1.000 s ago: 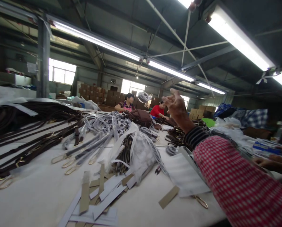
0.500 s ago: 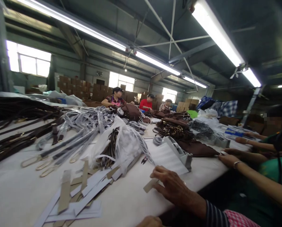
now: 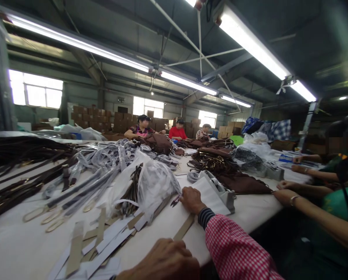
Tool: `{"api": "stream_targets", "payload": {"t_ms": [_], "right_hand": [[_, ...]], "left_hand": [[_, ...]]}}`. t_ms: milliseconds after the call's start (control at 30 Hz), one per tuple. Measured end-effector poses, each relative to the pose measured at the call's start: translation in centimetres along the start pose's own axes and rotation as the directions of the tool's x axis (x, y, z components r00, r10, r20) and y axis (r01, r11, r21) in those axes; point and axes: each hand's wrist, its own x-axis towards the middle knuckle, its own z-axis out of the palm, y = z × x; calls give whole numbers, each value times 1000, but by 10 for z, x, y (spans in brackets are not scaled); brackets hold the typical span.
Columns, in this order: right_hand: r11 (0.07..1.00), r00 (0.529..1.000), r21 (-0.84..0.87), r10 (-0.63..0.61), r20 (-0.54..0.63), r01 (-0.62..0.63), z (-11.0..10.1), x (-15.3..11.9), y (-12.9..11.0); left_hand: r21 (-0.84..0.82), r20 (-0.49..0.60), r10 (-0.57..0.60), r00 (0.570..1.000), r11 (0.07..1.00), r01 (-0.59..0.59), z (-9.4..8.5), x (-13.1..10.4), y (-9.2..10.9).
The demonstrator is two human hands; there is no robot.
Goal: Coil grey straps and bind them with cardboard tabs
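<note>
My right hand (image 3: 192, 200), below a red-checked sleeve, is closed at the small dark-handled tool (image 3: 175, 200) beside the clear plastic bag (image 3: 159, 179). Its fingers pinch the tool's end. My left hand (image 3: 165, 259) is low in the middle, fingers curled, back towards me; whatever is under it is hidden. Between my hands a beige strip (image 3: 184, 227) lies on the white table (image 3: 150, 237). Left of my left hand is a loose pile of beige and white strips (image 3: 110, 235). White foam sheet (image 3: 210, 194) lies just beyond my right hand.
Wrapped grey straps (image 3: 89, 182) and dark brown straps (image 3: 31, 175) cover the left side. Brown bags (image 3: 240, 182) lie at right centre. A co-worker's hands (image 3: 287, 196) rest at the right table edge; several other people sit around the table.
My right hand has moved forward from the beige strip to the small tool, and the strip now lies on the table. My left hand has come further into view.
</note>
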Motion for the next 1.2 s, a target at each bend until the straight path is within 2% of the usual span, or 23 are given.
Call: {"api": "stream_targets", "payload": {"t_ms": [67,133,167,200,233,300,367,433,533,667,767,867,1000,1100,1200], "right_hand": [[993,999,118,13,-31,-9,-10,11,0],[964,999,264,10,-44,2,-25,22,-3],[939,999,343,3,-47,14,-34,27,-7],[906,999,423,-8,-51,29,-42,32,-12],[865,998,499,-23,-54,47,-51,37,-18],[771,997,632,-65,-50,82,-67,45,-30],[674,992,731,-126,-20,100,-78,50,-40],[599,980,795,-196,35,91,-85,51,-46],[527,955,849,-273,119,45,-89,50,-47],[424,938,906,-318,140,8,-89,44,-48],[362,925,932,-354,136,1,-91,42,-59],[276,928,960,-340,150,-54,-95,45,-75],[191,958,973,-230,174,-130,-102,51,-89],[192,965,971,-188,180,-144,-110,47,-90],[234,958,957,-188,218,-172,-120,28,-83]], "left_hand": [[-71,-150,-182,972,982,173,-19,3,1],[-259,-209,-406,890,900,350,-34,11,-17],[-402,-215,-500,839,828,391,-40,17,-31],[-565,-218,-595,773,723,397,-45,24,-46],[-625,-243,-643,726,676,390,-49,30,-62],[-705,-268,-703,659,609,363,-57,42,-87],[-749,-278,-736,618,569,340,-63,50,-100],[-784,-274,-752,600,536,313,-66,56,-102],[-783,-302,-728,616,558,276,-67,63,-97],[-710,-390,-643,659,666,229,-61,71,-97],[-656,-425,-560,711,732,185,-53,76,-104],[-641,-420,-525,740,749,168,-47,77,-114],[-660,-372,-507,778,733,162,-55,68,-122],[-690,-259,-477,840,700,185,-68,57,-114],[-756,-147,-440,886,628,186,-79,51,-99]]}}
